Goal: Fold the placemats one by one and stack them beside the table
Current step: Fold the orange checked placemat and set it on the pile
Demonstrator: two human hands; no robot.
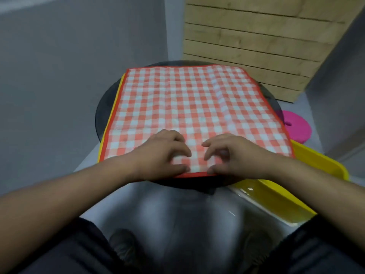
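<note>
A red-and-white checked placemat with a red border lies flat on a small round dark table. The yellow edge of another placemat shows beneath it along the left side. My left hand and my right hand sit side by side at the middle of the mat's near edge. Each hand has its fingers curled on the cloth and its thumb at the red border, pinching the edge.
A yellow tray stands low at the right of the table, by my right forearm. A pink round stool is on the floor behind it. A wooden slat panel and grey walls close the space behind.
</note>
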